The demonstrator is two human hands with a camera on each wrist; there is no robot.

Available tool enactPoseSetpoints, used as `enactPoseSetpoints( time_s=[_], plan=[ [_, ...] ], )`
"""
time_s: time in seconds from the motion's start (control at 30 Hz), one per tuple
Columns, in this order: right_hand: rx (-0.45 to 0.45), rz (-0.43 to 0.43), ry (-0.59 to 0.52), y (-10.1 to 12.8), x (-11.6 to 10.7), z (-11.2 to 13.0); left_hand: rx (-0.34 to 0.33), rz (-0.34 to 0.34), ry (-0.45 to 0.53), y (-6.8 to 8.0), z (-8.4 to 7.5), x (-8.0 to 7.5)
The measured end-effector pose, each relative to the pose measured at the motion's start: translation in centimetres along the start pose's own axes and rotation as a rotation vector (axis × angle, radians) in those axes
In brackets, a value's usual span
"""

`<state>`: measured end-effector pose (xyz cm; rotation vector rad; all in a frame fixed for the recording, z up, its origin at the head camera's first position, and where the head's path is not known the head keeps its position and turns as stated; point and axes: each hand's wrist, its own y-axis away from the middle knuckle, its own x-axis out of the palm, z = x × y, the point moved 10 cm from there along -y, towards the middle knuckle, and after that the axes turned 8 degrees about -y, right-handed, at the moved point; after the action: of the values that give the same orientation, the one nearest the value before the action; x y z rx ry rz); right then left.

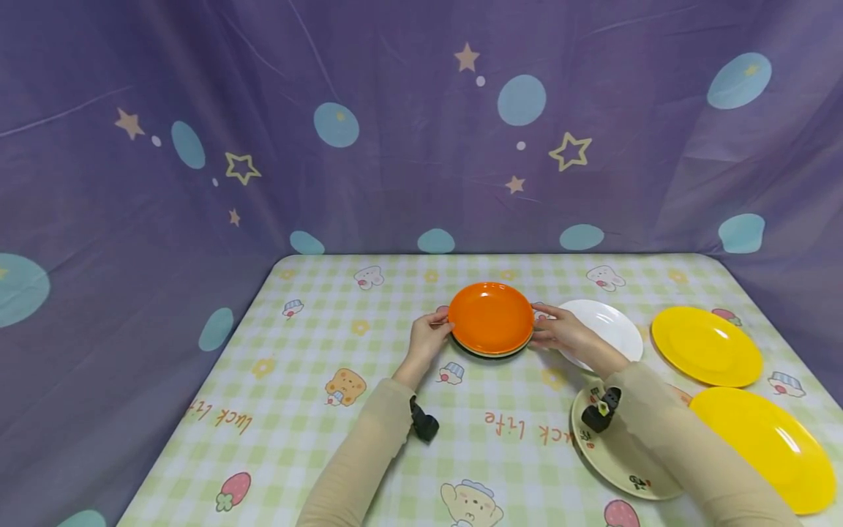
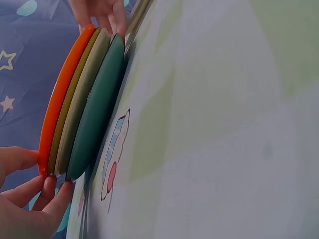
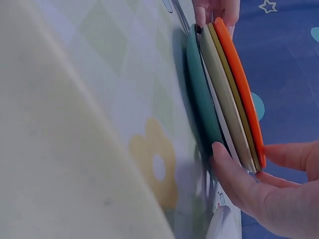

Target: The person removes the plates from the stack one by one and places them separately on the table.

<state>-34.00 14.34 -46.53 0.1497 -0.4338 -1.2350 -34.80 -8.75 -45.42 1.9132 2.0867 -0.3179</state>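
In the head view an orange plate (image 1: 492, 315) tops a stack of small plates on the far middle of the table. Seen edge-on in the left wrist view, an olive plate (image 2: 65, 99), a cream plate (image 2: 77, 99) and a dark green plate (image 2: 97, 109) lie beneath it, the green one lowest and close over the tablecloth. The left hand (image 1: 428, 340) grips the stack's left edge, thumb at the orange rim and fingertips at the lower rims. Opposite it, the right hand (image 1: 566, 333) grips the right edge, with fingers at the orange and green rims.
A white plate (image 1: 612, 329) lies partly behind the right hand. Farther right are a yellow plate (image 1: 707, 344) and a larger-looking yellow plate (image 1: 764, 446). Under the right forearm sits a cream plate with dark characters (image 1: 622, 457). A purple curtain (image 1: 395, 183) hangs behind the checked tablecloth (image 1: 296, 454).
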Motion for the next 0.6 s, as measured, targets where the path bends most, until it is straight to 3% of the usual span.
enactPoseSetpoints(
  time_s=[0.2,0.6],
  plan=[
    [-0.001,-0.005,0.002,0.13,0.17,0.03,0.031,-0.036,-0.029,-0.03,-0.25,-0.29],
    [0.011,-0.011,0.002,-0.03,-0.05,-0.16,0.005,-0.059,0.012,-0.15,0.12,-0.41]
  ],
)
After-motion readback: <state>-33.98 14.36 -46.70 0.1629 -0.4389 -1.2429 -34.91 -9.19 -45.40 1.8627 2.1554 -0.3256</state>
